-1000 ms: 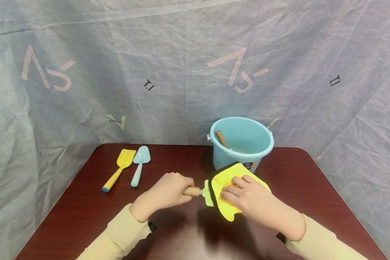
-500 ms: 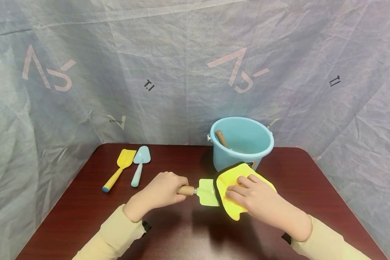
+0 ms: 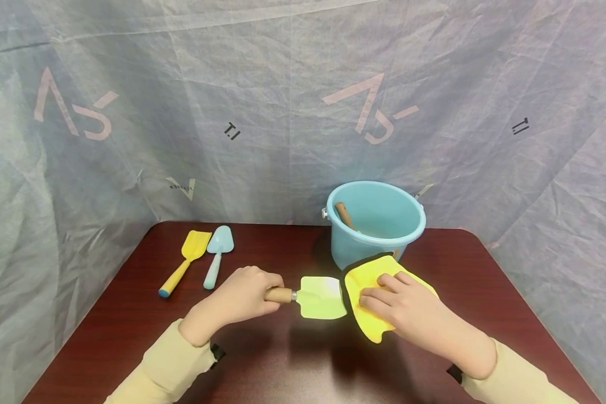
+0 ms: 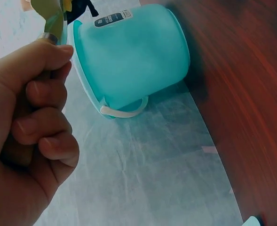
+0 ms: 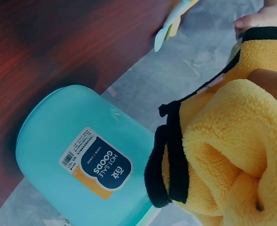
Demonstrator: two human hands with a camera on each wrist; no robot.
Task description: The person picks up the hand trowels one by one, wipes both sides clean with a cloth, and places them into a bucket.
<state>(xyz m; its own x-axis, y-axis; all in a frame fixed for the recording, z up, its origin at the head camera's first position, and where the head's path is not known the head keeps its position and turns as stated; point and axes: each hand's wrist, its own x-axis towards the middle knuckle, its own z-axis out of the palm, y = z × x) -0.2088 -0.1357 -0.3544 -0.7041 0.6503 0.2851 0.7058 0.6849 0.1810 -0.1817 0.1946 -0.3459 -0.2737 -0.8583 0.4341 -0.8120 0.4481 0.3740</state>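
My left hand (image 3: 247, 294) grips the wooden handle of a small garden shovel (image 3: 321, 297), its yellow-green blade pointing right above the table. In the left wrist view the fingers curl round that handle. My right hand (image 3: 414, 314) holds a yellow cloth (image 3: 359, 279) with black edging, its fingers bent over the top. Seen from the right wrist, the fluffy cloth (image 5: 213, 183) is bunched in folds and hides most of the hand. The cloth's black edge lies right at the blade's tip.
Behind the cloth stands a light-blue bucket (image 3: 340, 247) with a wooden handle (image 3: 344, 215) sticking up inside. At the table's back left lie a yellow shovel (image 3: 187, 261) and a pale-blue trowel (image 3: 219, 247). A grey fabric sheet (image 3: 262, 73) hangs behind the table (image 3: 283, 365).
My left hand has drawn the shovel to the left while the cloth has moved right along the blade. Nearly the whole blade now shows, where before most lay under the cloth.
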